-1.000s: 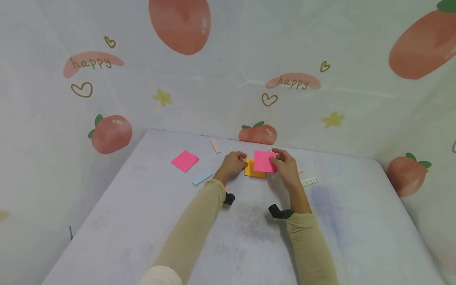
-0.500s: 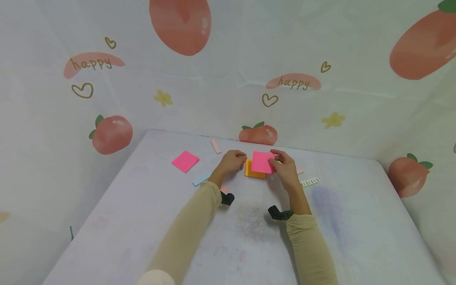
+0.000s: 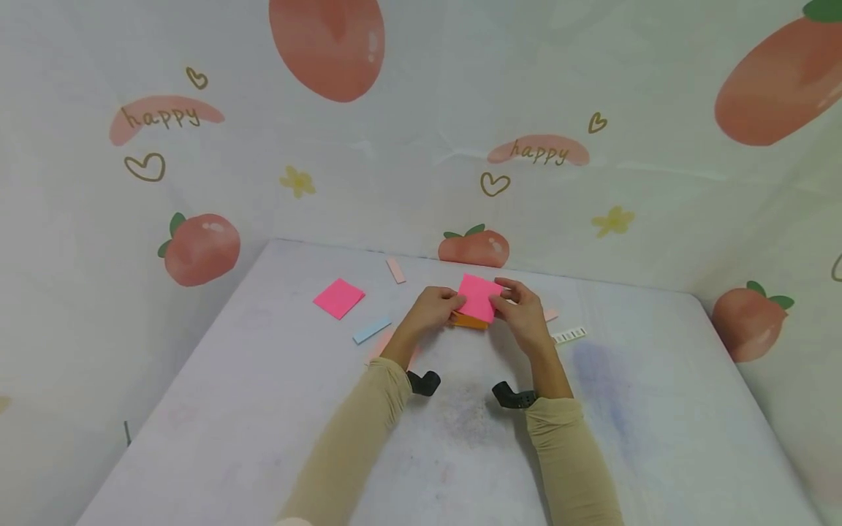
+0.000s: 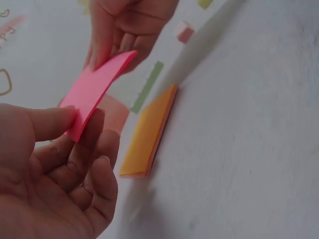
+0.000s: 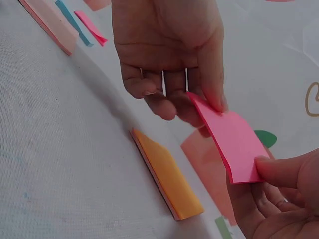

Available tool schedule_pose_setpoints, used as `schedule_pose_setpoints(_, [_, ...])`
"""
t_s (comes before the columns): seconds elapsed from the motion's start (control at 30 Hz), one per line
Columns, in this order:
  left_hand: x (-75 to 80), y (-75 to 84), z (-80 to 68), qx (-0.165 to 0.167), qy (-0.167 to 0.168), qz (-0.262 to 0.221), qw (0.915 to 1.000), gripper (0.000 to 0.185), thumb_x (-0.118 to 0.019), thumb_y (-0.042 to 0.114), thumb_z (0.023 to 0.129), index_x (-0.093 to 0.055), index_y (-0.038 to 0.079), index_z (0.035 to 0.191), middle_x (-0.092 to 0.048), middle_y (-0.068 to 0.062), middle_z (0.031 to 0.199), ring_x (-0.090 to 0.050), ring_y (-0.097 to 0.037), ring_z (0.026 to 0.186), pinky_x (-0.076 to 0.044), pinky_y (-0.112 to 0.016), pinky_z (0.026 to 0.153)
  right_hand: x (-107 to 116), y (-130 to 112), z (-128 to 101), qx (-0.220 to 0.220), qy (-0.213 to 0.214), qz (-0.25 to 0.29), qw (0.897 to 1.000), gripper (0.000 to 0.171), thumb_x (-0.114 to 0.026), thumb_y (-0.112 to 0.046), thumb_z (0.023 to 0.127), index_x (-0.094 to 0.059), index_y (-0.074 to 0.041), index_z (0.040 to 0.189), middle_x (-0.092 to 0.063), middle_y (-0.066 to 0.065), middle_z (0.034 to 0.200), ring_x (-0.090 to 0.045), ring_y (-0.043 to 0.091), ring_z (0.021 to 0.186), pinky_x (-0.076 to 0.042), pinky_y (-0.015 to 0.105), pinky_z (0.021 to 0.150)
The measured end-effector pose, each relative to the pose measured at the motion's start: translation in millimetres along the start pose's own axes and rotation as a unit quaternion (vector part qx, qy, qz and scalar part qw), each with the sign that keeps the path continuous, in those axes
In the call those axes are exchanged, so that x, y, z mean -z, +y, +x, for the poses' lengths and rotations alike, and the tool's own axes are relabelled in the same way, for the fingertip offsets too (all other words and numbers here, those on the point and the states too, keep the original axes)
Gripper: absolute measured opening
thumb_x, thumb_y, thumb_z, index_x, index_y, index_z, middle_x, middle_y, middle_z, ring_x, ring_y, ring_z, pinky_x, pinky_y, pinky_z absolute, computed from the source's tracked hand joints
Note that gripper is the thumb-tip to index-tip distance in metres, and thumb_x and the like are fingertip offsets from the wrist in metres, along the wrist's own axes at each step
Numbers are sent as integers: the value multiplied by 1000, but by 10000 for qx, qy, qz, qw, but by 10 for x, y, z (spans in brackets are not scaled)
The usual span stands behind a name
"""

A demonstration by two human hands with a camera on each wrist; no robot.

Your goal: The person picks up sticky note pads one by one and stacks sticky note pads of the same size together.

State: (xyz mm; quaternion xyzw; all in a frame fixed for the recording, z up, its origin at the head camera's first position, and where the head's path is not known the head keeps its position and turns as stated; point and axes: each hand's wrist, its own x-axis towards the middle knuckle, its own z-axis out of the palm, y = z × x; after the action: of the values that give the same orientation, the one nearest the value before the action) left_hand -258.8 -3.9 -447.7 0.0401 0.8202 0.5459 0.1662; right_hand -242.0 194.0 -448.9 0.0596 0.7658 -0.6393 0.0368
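A bright pink sticky-note pad (image 3: pixel 479 296) is held a little above the table between both hands. My left hand (image 3: pixel 452 299) pinches its left edge, thumb on top (image 4: pixel 55 122). My right hand (image 3: pixel 503 296) pinches the right edge (image 5: pixel 259 172). In the wrist views the pink pad (image 4: pixel 97 87) (image 5: pixel 230 139) bends slightly between the two grips. An orange sticky-note pad (image 3: pixel 468 321) (image 4: pixel 152 129) (image 5: pixel 167 177) lies flat on the white table right below it, touching neither hand.
A second pink pad (image 3: pixel 338 298) lies to the left, with a blue strip (image 3: pixel 371 330) near it and a pale pink strip (image 3: pixel 395 269) at the back. A white printed strip (image 3: pixel 569 335) lies right of my hands. The patterned backdrop (image 3: pixel 421 146) closes off the table's far edge.
The pink pad has shifted left and tilted over the orange pad. My left hand has moved in from beside the orange pad and taken the pink pad's left edge.
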Motion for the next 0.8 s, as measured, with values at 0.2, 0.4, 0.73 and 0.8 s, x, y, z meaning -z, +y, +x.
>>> schedule_pose_setpoints(0.2, [-21,13,-22,-56,68,-193,9998,35,-63,33,101,-72,5,121,-69,-4,87,-63,-15,76,-48,-22,65,9,40,36,161,63,-25,9998,51,-66,-18,100,-52,-7,147,-55,5,100,-66,7,80,-59,18,77])
schedule_pose_setpoints(0.4, [-32,-52,-37,-165,176,-675,9974,39,-70,27,97,-68,6,129,-75,-11,106,-69,-14,80,-55,-26,72,14,26,35,25,131,-38,9999,49,-65,-20,101,-52,-8,146,-51,5,97,-64,9,80,-59,18,76])
schedule_pose_setpoints(0.73, [-82,-146,-10,-531,929,-1455,9836,30,-68,19,98,-64,9,126,-73,-9,94,-67,-13,72,-54,-26,67,45,43,4,261,-393,158,9988,51,-65,-10,100,-49,-4,148,-56,9,106,-69,12,81,-61,23,78])
schedule_pose_setpoints(0.8, [-91,-162,-8,-543,1012,-1675,9792,28,-67,20,99,-65,10,125,-71,-8,93,-68,-15,74,-55,-29,68,58,54,2,343,-552,229,9976,54,-65,-8,99,-47,-4,150,-58,12,112,-69,11,82,-61,23,80])
